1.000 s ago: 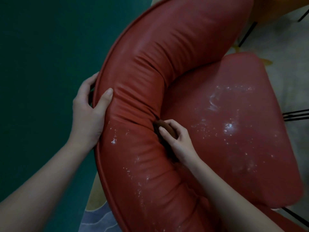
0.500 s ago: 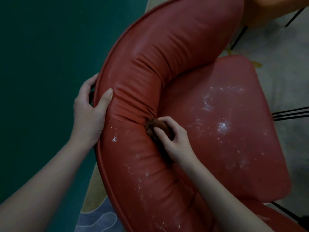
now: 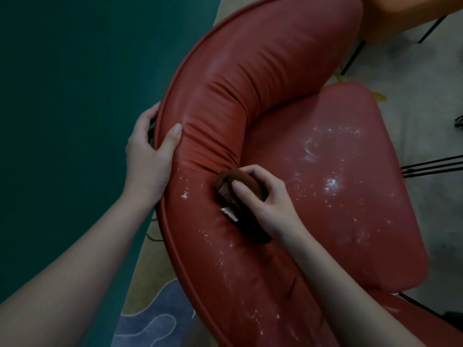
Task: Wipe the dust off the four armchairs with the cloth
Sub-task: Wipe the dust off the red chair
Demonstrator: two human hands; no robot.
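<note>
A red leather armchair point(image 3: 250, 71) with a curved padded backrest fills the view. White dust specks lie on its seat cushion point(image 3: 333, 186) and on the lower backrest. My right hand point(image 3: 265, 199) grips a bunched brown cloth point(image 3: 233, 184) with a small white tag and presses it against the inner face of the backrest, just below the creases. My left hand point(image 3: 150, 156) holds the backrest's outer rim, thumb on the padded top and fingers curled behind it.
A dark green wall point(image 3: 75, 96) stands to the left of the chair. A pale patterned rug point(image 3: 150, 319) lies underneath. Part of an orange chair point(image 3: 400, 11) with thin black legs shows at the top right. More black metal legs point(image 3: 431, 164) cross at the right.
My right hand has slid the cloth a little leftward and up onto the backrest's inner face, and the cloth's tag has come into sight. My left hand keeps its hold on the rim.
</note>
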